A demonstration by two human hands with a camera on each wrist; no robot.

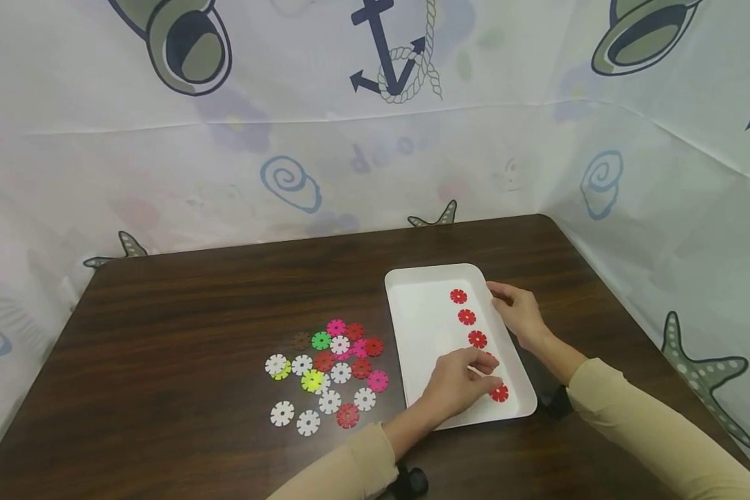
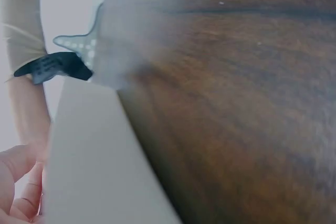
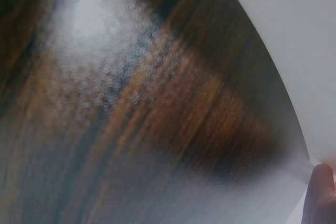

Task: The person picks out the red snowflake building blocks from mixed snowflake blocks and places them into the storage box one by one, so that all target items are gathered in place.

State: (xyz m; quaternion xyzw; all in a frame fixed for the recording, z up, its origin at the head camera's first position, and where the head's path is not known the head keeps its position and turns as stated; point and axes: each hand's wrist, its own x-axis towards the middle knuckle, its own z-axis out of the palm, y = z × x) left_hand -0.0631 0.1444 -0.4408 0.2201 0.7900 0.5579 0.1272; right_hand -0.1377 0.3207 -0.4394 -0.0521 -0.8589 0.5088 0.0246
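A white tray [image 1: 428, 333] lies on the dark wood table, with a line of red notched plastic discs [image 1: 467, 317] along its right side. My left hand [image 1: 456, 382] hovers over the tray's lower part, thumb and fingers apart beside the lowest red disc [image 1: 499, 394]. It partly covers the disc above that one. In the left wrist view, its loosely bent fingers [image 2: 18, 169] show beside the white tray side [image 2: 100, 156]. My right hand [image 1: 521, 316] grips the tray's right edge near the upper corner. A fingertip [image 3: 319, 187] shows at the rim in the right wrist view.
Left of the tray lies a loose spread of notched discs in white [image 1: 282, 413], red [image 1: 347, 416], pink [image 1: 378, 380], yellow [image 1: 312, 380] and green [image 1: 321, 340], some overlapping. The table [image 1: 162, 375] meets a printed fabric backdrop [image 1: 350, 153] behind and at the right.
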